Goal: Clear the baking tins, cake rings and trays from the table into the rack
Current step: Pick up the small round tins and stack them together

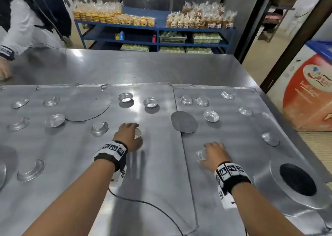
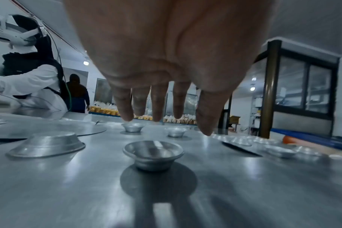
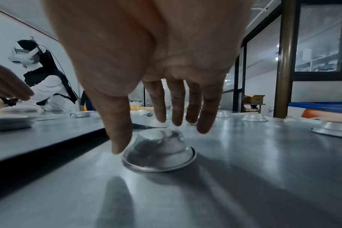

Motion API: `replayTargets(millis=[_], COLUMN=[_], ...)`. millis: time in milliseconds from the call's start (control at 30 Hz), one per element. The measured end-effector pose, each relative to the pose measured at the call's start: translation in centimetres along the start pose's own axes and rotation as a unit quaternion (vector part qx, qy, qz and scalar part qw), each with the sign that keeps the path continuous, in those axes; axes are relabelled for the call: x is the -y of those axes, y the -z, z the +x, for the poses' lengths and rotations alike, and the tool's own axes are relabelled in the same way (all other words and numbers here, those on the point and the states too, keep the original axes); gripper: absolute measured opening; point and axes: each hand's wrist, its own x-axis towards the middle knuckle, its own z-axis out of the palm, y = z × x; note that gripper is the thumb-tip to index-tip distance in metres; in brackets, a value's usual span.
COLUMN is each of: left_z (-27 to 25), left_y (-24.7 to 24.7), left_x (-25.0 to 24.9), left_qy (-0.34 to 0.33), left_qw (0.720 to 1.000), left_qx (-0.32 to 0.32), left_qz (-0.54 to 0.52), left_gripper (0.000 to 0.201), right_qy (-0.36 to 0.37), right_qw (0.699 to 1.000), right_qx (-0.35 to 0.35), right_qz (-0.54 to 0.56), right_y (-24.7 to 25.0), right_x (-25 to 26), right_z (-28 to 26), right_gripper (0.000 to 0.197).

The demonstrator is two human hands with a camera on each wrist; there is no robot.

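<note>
Left wrist view shows the left hand [image 2: 166,64] spread above an upright tin [image 2: 153,154], fingers straight, grasping nothing. Likewise the right hand [image 3: 146,61] hovers spread over an upturned tin [image 3: 159,152], thumb at its wall, probably ready to lift both off the tray [image 1: 233,164] together.

Bare tray [image 2: 244,185] lies around the tin [image 2: 153,155] below the left fingers [image 2: 158,104]; an inverted tin [image 2: 47,144] stands left.

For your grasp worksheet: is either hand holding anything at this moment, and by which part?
Nothing is held. The left hand hovers open above an upright tin; the right hand hangs open over an upturned tin.
</note>
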Motion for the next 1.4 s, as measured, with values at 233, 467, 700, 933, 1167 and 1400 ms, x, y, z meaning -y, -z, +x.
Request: replayTargets(millis=[233,467,700,933,1167,1400], left_z=[2.5,2.9,-1.6,-7.9,-12.5,-14.7], left_y=[-2.7,-3.6,-1.4,-2.3,-4.8,-5.5], left_x=[1.1,1.8,-2.8,-6.9,-9.6,-11.5], left_qy=[0.149,0.167,0.151,0.141,0.130,0.123], left_qw=[0.988,0.985,0.969,0.887,0.807,0.787], left_qx=[0.004,-0.006,-0.037,0.045,0.108,0.150], left_qz=[0.034,-0.028,-0.190,-0.437,-0.565,-0.586], left_gripper=[0.071,0.057,0.083,0.079,0.049,0.044], right_qy=[-0.007,-0.008,-0.002,0.061,0.163,0.175], right_qw=[0.999,1.000,0.997,0.957,0.874,0.825], right_qx=[0.045,0.024,-0.041,-0.162,-0.244,-0.140], right_qz=[-0.002,0.007,0.065,0.234,0.387,0.519], right_y=[-0.4,-1.1,-1.3,-0.9,-0.2,-0.8], right_x=[-1.2,-1.2,-1.0,-0.5,1.7,3.7], right_z=[1.8,1.6,0.1,-3.6,-9.0,-13.4], right_gripper=[0.073,0.065,0.064,0.070,0.067,0.068])
